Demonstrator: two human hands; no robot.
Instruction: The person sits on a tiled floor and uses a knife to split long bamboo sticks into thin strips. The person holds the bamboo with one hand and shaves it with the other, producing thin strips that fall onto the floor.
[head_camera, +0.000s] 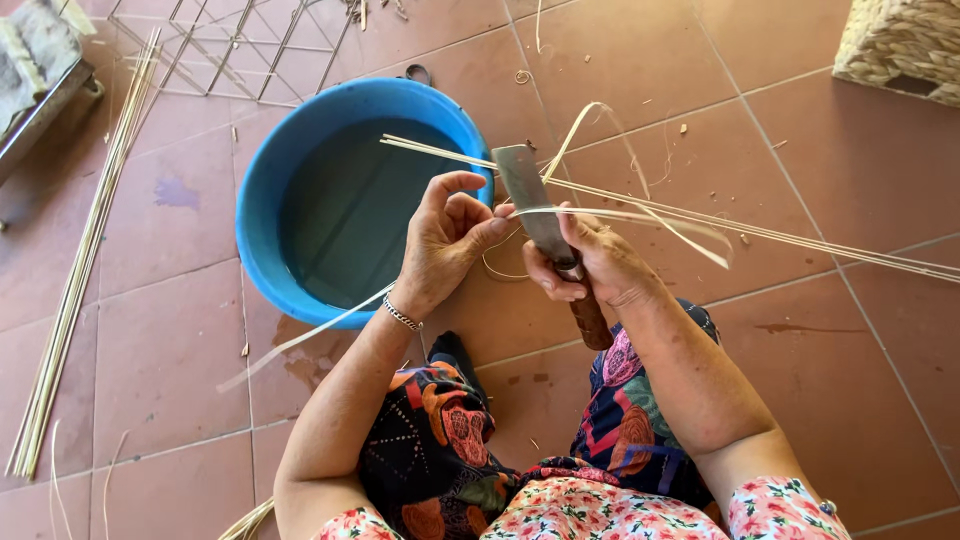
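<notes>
Head view gave me both hands over the knees, above a tiled floor (820, 360). The fingers (548, 282) of my right hand (590, 262) were closed around the wooden handle (592, 322) of a broad knife (530, 195), its flat blade pointing up and away from me. The fingers (452, 182) of my left hand (445, 240) were curled, thumb and fingertips pinching a thin pale cane strip (640, 215) right beside the blade. That strip crossed the blade and ran off to the right, close over the tiles, and a split-off sliver looped up from it above the blade. A wider flat strip (300, 340) trailed from under the left wrist, down to the left across the floor. A thin metal bracelet (401, 315) sat on that wrist. Just beyond the left hand stood a round blue basin (262, 190) holding water, with the ends of several canes resting across its far rim. A bundle of long thin canes (75, 280) lay on the tiles far left, a wire frame (240, 45) at the top, and a woven basket corner (900, 45) at top right.
</notes>
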